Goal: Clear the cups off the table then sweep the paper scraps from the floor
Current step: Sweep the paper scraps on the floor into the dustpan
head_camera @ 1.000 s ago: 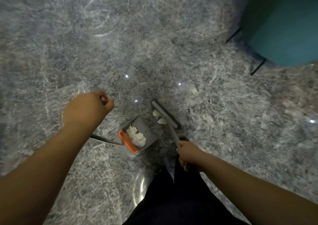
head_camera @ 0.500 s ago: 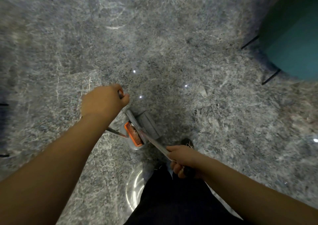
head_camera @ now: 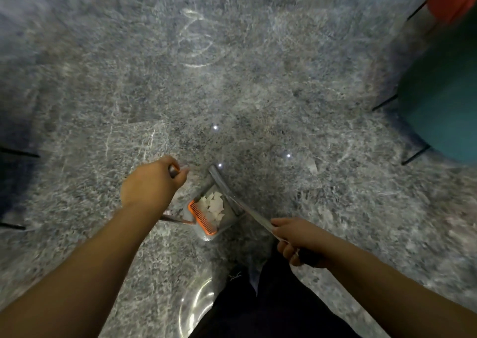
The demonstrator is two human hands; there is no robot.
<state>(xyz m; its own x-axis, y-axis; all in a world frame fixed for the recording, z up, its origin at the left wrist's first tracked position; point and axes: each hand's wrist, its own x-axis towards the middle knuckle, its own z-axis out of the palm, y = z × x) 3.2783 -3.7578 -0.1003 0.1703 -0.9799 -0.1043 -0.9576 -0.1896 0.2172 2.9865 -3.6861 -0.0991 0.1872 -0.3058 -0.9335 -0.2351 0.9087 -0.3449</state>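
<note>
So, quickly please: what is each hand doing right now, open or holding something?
Left hand: closed around the dustpan handle.
Right hand: closed around the broom handle.

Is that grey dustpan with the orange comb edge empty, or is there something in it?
Not empty. The grey dustpan holds a pile of white paper scraps beside its orange comb edge.

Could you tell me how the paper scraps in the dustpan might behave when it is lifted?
The scraps look thin, torn and loosely piled, so probably very light and floppy. They lie uncovered in the open dustpan, so a tilt or draught could likely spill them.
</note>
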